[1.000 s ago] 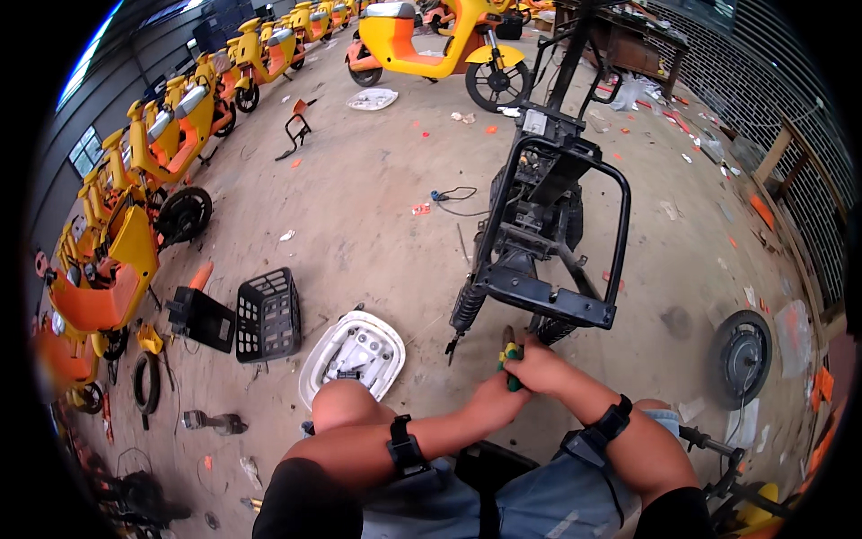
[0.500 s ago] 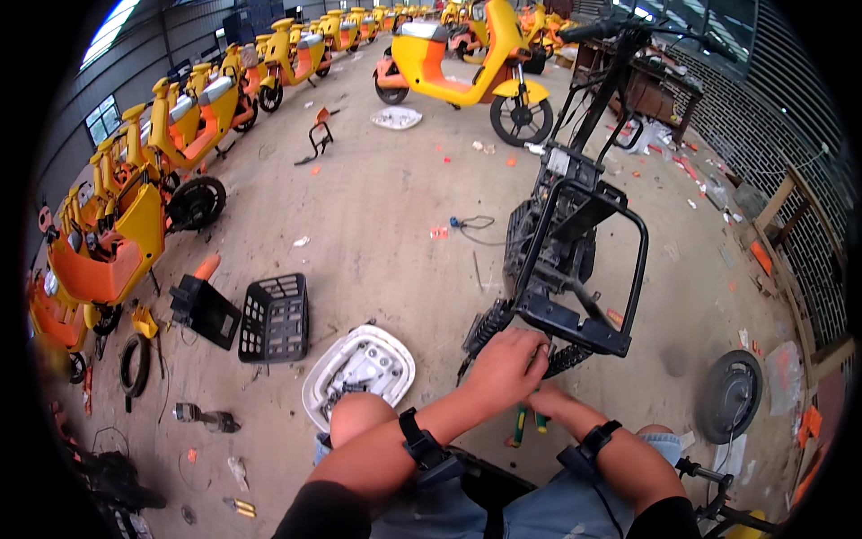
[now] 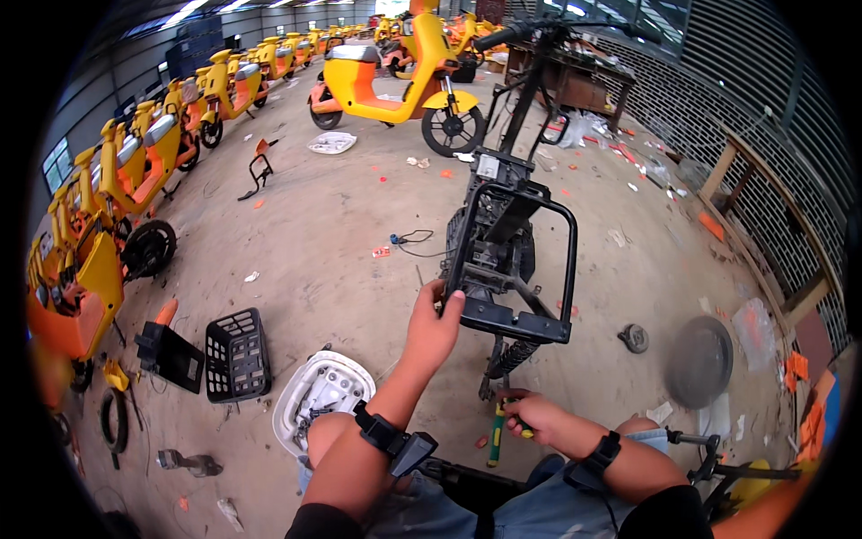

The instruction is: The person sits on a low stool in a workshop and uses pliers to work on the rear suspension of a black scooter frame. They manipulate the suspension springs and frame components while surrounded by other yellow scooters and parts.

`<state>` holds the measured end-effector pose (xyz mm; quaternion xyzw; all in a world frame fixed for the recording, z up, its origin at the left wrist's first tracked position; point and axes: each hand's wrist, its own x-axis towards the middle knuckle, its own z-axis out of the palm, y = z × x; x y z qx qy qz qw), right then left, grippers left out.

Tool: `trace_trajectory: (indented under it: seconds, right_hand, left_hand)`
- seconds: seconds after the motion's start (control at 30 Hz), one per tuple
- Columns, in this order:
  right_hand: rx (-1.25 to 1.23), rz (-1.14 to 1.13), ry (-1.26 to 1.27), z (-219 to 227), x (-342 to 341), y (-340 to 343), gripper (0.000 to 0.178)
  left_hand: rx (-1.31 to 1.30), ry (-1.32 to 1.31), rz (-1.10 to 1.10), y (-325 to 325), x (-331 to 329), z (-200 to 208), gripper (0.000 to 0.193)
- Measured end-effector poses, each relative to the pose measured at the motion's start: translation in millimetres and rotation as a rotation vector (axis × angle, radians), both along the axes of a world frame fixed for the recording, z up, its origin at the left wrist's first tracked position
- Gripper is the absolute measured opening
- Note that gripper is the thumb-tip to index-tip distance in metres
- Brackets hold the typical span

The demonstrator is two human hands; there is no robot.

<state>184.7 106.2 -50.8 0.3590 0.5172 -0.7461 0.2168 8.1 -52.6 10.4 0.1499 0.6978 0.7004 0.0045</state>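
Note:
A stripped scooter frame (image 3: 489, 260), black and greasy, stands before me with its handlebar at the far end. My left hand (image 3: 434, 323) grips the near left corner of the black tubular rack (image 3: 573, 260) on it, thumb over the bar. Lower down, my right hand (image 3: 537, 415) closes round pliers with green and yellow handles (image 3: 496, 436). Their jaws are at the frame's lower rear end, below the black coil shock absorber (image 3: 514, 356). What the jaws touch is too small to make out. One handle hangs below my fingers.
Left of my knee lies a white shell (image 3: 285, 409) with metal parts; beyond it are a black basket (image 3: 238, 355) and black box (image 3: 169, 357). A wheel (image 3: 699, 362) and round dark part (image 3: 634, 338) lie right. Yellow scooters (image 3: 395, 85) stand around.
My left hand has moved away from my right hand, up and left onto the rack. The right hand and pliers show more plainly. The whole view has swung to the right.

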Motion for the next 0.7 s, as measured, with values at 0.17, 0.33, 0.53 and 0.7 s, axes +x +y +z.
trace_trajectory:
  seconds: [0.17,0.33,0.53,0.7]
  right_hand:
    - [-0.013,-0.269,-0.053,32.8,33.5,31.5,0.026]
    - [0.003,-0.502,0.144,62.0,34.8,69.3,0.038]
    - [0.212,-0.499,0.303,82.7,-10.2,91.9,0.064]
    - [0.429,-0.408,0.357,86.1,-50.0,99.6,0.067]
  left_hand:
    - [-0.089,-0.108,-0.007,11.4,-17.9,-7.1,0.056]
    - [0.042,-0.275,-0.035,26.8,-19.8,9.1,0.040]
    - [0.248,-0.368,-0.039,41.2,-12.1,14.3,0.024]
    - [0.208,-0.350,-0.002,39.4,-14.5,11.3,0.024]
